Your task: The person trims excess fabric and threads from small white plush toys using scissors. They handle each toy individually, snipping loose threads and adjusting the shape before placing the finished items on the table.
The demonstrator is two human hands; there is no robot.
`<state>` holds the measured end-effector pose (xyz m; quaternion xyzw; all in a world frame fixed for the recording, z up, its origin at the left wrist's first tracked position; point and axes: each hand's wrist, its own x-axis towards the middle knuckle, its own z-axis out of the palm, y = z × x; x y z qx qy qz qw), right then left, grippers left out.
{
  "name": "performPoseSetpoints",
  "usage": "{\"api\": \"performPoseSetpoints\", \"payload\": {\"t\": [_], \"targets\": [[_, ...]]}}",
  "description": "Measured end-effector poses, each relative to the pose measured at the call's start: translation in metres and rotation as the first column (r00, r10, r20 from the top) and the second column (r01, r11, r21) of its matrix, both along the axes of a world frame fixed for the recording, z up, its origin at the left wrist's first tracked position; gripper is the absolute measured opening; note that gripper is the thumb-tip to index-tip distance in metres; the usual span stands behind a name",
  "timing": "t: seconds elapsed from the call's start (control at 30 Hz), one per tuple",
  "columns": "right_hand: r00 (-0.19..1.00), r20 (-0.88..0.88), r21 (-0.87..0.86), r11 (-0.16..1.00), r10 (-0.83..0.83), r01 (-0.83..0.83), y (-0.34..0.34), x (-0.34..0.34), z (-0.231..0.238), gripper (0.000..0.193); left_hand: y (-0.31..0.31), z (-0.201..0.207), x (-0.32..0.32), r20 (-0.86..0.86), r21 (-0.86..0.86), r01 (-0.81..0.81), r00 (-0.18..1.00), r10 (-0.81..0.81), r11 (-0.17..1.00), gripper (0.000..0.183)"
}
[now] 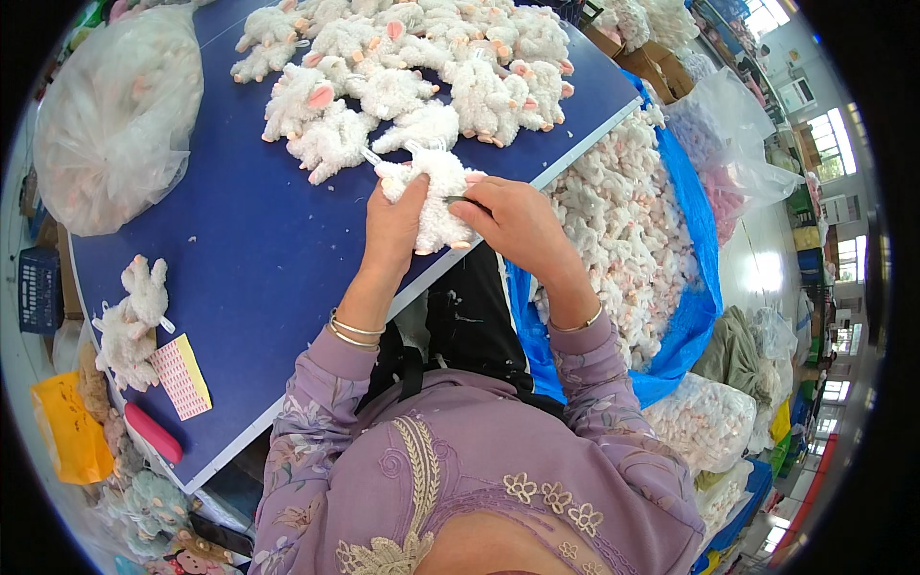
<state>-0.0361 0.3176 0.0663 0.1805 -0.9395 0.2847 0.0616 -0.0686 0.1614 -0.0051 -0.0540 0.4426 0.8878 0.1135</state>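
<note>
My left hand (393,225) is closed on a white plush toy (441,206), its thumb pressed into the curly fleece near the table's front edge. In my right hand (513,222), a thin grey metal tool (455,199) is pinched between thumb and fingers, its tip against the toy's fleece. My fingers hide most of the tool, so its kind does not show. Just beyond my hands lies a pile of similar white plush toys (393,93), some with pink ears and small peach feet.
On the blue table (230,230) stand a stuffed clear bag (120,125), two plush toys (134,331), a sticker sheet (182,377) and a pink oblong case (152,433). Right of the table, a large blue sack (685,182) holds many unstuffed-looking white pieces (623,230).
</note>
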Motion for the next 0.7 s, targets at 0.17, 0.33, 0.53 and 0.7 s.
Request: {"api": "performPoseSetpoints", "payload": {"t": [0.17, 0.33, 0.53, 0.7], "targets": [[0.992, 0.126, -0.200, 0.979, -0.025, 0.050, 0.005, 0.000, 0.001, 0.027, -0.001, -0.002, -0.001, -0.014, 0.000, 0.006, 1.000, -0.006, 1.000, 0.030], [0.929, 0.345, -0.624, 0.706, -0.135, 0.334, 0.015, -0.007, -0.004, 0.030, 0.000, 0.001, 0.001, -0.042, -0.026, 0.015, 0.999, -0.016, 1.000, 0.031], [0.834, 0.550, -0.607, 0.707, 0.045, 0.362, 0.017, -0.010, -0.035, 0.042, 0.001, 0.004, 0.006, -0.123, -0.196, 0.078, 0.987, -0.103, 0.978, 0.033], [0.781, 0.610, -0.632, 0.678, 0.135, 0.377, 0.031, -0.008, -0.034, 0.037, 0.004, 0.009, 0.010, -0.166, -0.211, 0.111, 0.975, -0.147, 0.971, 0.033]]}}
